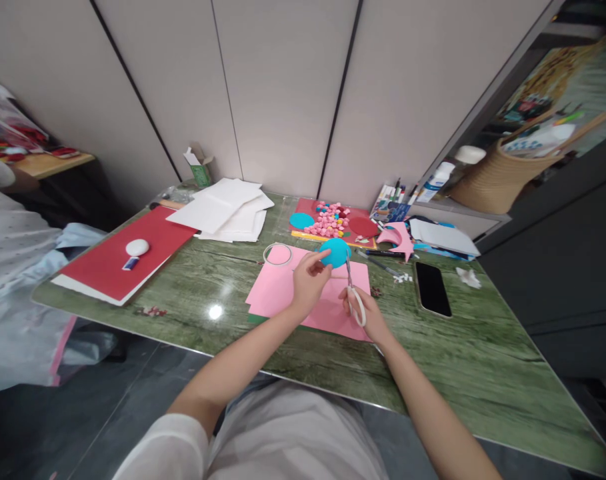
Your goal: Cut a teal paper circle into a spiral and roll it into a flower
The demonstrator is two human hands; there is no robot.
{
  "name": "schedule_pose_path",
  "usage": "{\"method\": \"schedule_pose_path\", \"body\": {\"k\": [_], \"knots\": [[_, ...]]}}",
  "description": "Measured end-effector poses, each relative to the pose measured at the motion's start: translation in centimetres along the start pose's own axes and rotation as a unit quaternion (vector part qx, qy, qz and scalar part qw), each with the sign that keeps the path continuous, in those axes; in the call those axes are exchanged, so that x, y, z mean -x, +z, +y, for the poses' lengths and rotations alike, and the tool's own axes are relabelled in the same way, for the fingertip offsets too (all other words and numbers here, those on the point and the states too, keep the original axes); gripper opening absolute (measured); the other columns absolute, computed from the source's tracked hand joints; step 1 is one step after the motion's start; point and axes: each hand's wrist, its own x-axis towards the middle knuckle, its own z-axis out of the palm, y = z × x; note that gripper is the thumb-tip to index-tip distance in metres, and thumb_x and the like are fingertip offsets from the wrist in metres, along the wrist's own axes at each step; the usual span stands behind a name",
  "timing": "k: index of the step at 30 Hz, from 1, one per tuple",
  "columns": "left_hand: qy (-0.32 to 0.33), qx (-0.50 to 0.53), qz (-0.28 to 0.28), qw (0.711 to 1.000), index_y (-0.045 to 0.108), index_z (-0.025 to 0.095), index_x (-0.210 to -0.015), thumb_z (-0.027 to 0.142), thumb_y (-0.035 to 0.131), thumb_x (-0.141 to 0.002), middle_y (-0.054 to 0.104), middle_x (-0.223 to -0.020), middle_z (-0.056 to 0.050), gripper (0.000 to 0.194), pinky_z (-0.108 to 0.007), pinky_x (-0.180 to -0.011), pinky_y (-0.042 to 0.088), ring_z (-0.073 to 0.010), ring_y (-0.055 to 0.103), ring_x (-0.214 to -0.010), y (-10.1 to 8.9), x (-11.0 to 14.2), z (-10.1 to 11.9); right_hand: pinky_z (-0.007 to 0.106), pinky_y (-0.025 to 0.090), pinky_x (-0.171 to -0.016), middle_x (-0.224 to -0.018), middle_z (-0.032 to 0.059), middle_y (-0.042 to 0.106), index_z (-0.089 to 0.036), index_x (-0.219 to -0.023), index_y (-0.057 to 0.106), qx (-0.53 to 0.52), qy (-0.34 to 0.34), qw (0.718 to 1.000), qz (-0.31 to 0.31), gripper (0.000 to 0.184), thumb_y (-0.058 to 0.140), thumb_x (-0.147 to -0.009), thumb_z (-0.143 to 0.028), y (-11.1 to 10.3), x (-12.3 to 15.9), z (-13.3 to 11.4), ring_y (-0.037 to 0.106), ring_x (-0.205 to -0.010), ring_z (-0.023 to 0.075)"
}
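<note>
My left hand (309, 280) pinches a blue paper disc (335, 252) by its near edge and holds it just above a pink paper sheet (277, 287) on the green table (483, 353). My right hand (365, 313) grips white-handled scissors (353, 293), fingers through the loops, blades pointing up to the disc's right edge. A tape ring (277, 254) lies on the pink sheet's far left corner.
A black phone (432, 288) lies right of my hands. Behind are a red sheet with pink scraps (327, 223), a stack of white paper (227, 210), a red board (123, 257) with a white object, pens and a woven basket (497, 180). Another person's sleeve (13, 253) is at left.
</note>
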Motion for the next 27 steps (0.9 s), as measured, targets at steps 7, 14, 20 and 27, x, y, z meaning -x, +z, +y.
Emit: {"method": "schedule_pose_path", "body": {"k": [7, 14, 20, 27], "knots": [[0.008, 0.007, -0.001, 1.000, 0.060, 0.020, -0.102, 0.018, 0.053, -0.071, 0.054, -0.087, -0.004, 0.032, -0.023, -0.063, 0.041, -0.0103, 0.048, -0.070, -0.15, -0.16, -0.36, 0.023, 0.033, -0.048, -0.053, -0.0029, 0.044, -0.017, -0.076, 0.049, 0.008, 0.001, 1.000, 0.000, 0.035, 0.041, -0.080, -0.051, 0.02, 0.03, -0.11, 0.041, -0.049, 0.0103], [-0.003, 0.025, 0.002, 1.000, 0.058, 0.020, -0.105, 0.015, 0.049, -0.072, 0.052, -0.093, -0.005, 0.035, -0.023, -0.064, 0.043, -0.0111, 0.049, -0.076, -0.12, -0.11, -0.64, 0.023, 0.031, -0.049, -0.053, -0.0034, 0.044, -0.018, -0.076, 0.049, 0.011, 0.002, 1.000, -0.012, 0.032, 0.040, -0.082, -0.048, 0.01, 0.14, -0.33, 0.040, -0.049, 0.0102], [-0.001, 0.021, 0.019, 1.000, 0.058, 0.021, -0.105, 0.015, 0.048, -0.073, 0.053, -0.097, -0.006, 0.034, -0.022, -0.063, 0.043, -0.0120, 0.050, -0.080, -0.12, -0.07, -0.70, 0.023, 0.032, -0.049, -0.053, -0.0033, 0.044, -0.018, -0.076, 0.049, 0.018, 0.005, 1.000, -0.018, 0.033, 0.041, -0.081, -0.049, -0.01, 0.12, -0.36, 0.041, -0.049, 0.0106], [0.000, 0.015, 0.026, 1.000, 0.057, 0.021, -0.104, 0.023, 0.055, -0.073, 0.053, -0.100, -0.007, 0.032, -0.023, -0.064, 0.043, -0.0124, 0.050, -0.079, 0.01, -0.13, -0.57, 0.023, 0.032, -0.048, -0.053, -0.0034, 0.045, -0.018, -0.076, 0.049, 0.011, 0.012, 1.000, -0.026, 0.032, 0.042, -0.081, -0.049, 0.06, 0.16, -0.19, 0.041, -0.049, 0.0103]]}}
